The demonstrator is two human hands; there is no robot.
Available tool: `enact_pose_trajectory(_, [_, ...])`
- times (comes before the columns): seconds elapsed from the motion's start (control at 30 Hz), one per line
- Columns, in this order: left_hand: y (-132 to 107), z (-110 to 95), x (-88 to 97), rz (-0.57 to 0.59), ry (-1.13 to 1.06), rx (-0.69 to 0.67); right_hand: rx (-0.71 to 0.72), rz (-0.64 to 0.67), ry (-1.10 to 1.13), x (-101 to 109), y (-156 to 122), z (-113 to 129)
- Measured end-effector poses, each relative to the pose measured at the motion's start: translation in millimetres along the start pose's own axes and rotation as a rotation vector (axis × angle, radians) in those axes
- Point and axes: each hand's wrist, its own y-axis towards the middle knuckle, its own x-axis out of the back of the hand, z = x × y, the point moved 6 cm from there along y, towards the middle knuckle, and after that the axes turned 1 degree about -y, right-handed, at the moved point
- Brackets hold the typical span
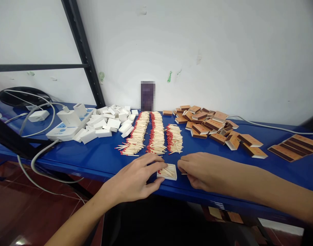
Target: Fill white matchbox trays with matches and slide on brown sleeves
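Note:
A small white matchbox tray [168,172] with red-tipped matches in it lies near the front edge of the blue table [102,155]. My left hand [136,177] grips its left side between thumb and fingers. My right hand [201,169] rests just right of the tray, fingers curled in a pinch; whether a match is in them I cannot make out. Three rows of loose matches [155,133] lie just behind the tray.
A heap of white inner trays [109,121] lies at back left beside a white power strip [65,128] with cables. Brown matchbox sleeves [213,124] are piled at back right, flat brown sleeves [293,147] at far right. A black rack post [83,51] rises behind.

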Motion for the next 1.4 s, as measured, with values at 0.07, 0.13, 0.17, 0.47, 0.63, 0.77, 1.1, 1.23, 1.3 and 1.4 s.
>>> enact_pose_trajectory(0.07, [-1, 1, 0.2, -0.011, -0.017, 0.018, -0.008, -0.024, 0.019, 5, 2, 0])
enact_pose_trajectory(0.13, [-2, 3, 0.6, -0.018, -0.043, 0.043, 0.004, -0.113, 0.067, 17, 3, -1])
enact_pose_trajectory(0.17, [-2, 4, 1.1, -0.020, -0.059, 0.056, 0.011, -0.187, 0.092, 25, 3, -1])
enact_pose_trajectory(0.47, [-2, 7, 5.1, -0.028, -0.180, 0.123, -0.013, -0.569, 0.534, 29, 5, 5])
enact_pose_trajectory(0.63, [-3, 10, 3.5, 0.003, -0.170, 0.157, 0.063, -0.553, 0.499, 12, 9, 19])
enact_pose_trajectory(0.77, [-3, 7, 3.7, 0.011, -0.167, 0.121, 0.149, -0.585, 0.436, 15, 0, 16])
enact_pose_trajectory(1.1, [-4, 2, 4.3, 0.019, -0.154, 0.035, -0.179, -0.569, -0.074, 5, 0, -44])
enact_pose_trajectory(1.23, [-5, 1, 5.0, 0.036, -0.178, 0.014, -0.250, -0.503, -0.001, -3, 6, -47])
enact_pose_trajectory(1.3, [-5, 1, 5.1, 0.041, -0.178, 0.009, -0.260, -0.480, 0.037, -5, 7, -46])
enact_pose_trajectory(1.4, [-5, 2, 4.8, 0.043, -0.179, 0.005, -0.256, -0.498, 0.077, -7, 8, -47])
